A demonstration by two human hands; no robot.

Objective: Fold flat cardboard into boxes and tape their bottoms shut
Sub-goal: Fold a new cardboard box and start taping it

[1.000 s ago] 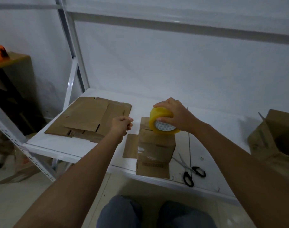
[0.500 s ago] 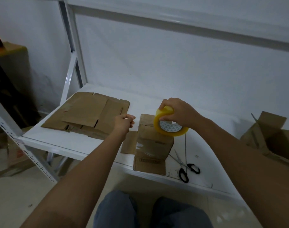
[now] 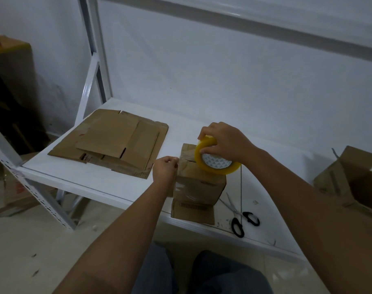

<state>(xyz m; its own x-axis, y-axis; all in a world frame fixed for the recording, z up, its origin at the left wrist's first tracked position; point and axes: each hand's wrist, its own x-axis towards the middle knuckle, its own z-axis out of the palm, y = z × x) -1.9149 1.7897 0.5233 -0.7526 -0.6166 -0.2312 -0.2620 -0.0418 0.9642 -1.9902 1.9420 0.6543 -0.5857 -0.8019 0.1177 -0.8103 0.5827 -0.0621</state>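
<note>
Hands work over a small brown cardboard box [image 3: 198, 183] on my white shelf [image 3: 108, 183]: right hand [image 3: 223, 143] grips the yellow tape roll [image 3: 214, 160] above it, left hand [image 3: 166, 169] pinches the tape's end at its left edge to anchor the strip.

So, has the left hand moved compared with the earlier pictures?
Yes. The left hand has moved right, from over the flat cardboard to the left edge of the folded box.
</note>
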